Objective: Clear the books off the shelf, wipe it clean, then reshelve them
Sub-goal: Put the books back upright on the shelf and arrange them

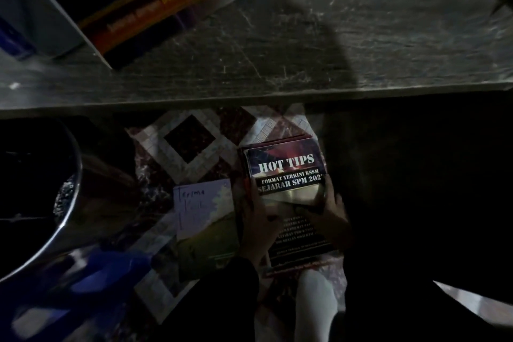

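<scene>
The HOT TIPS book point(287, 172) sits over another dark book point(301, 241) on the patterned floor point(188, 141), just below the shelf point(305, 44) edge. The left grip point(255, 218) and right grip point(333, 209) pinch its side edges. A green book point(208, 230) lies just left of it, and more books point(155, 5) rest on the shelf.

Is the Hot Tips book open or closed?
Closed. The book shows its front cover, no pages; the left hand and right hand grip its sides.
</scene>
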